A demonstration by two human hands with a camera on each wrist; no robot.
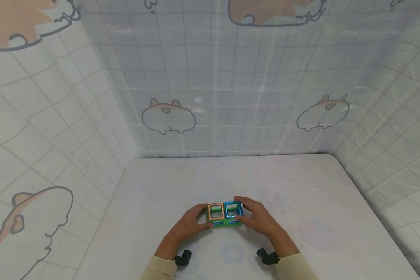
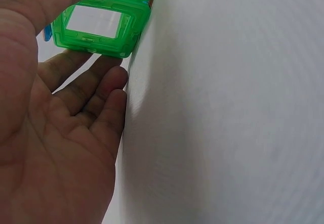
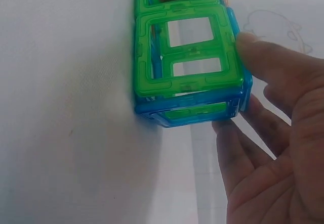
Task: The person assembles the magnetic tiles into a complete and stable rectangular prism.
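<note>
Two joined cubes of magnetic tiles [image 1: 225,213] sit side by side on the table, between my hands. The left cube has an orange tile [image 1: 216,204] on top, the right one a blue tile [image 1: 233,203]; green tiles [image 3: 200,84] form the near side. My left hand [image 1: 189,224] grips the left end, thumb at the near corner and fingers at the far side. In the left wrist view a green tile [image 2: 132,28] closes that end. My right hand [image 1: 261,219] holds the right end between thumb and fingers, beside a blue tile [image 3: 190,100].
A pale table [image 1: 154,186] with faint printed marks lies under the hands. Gridded curtains with cartoon dogs [image 1: 168,116] stand behind it and on both sides. Black wrist mounts [image 1: 184,258] are on both wrists, at the cream sleeves.
</note>
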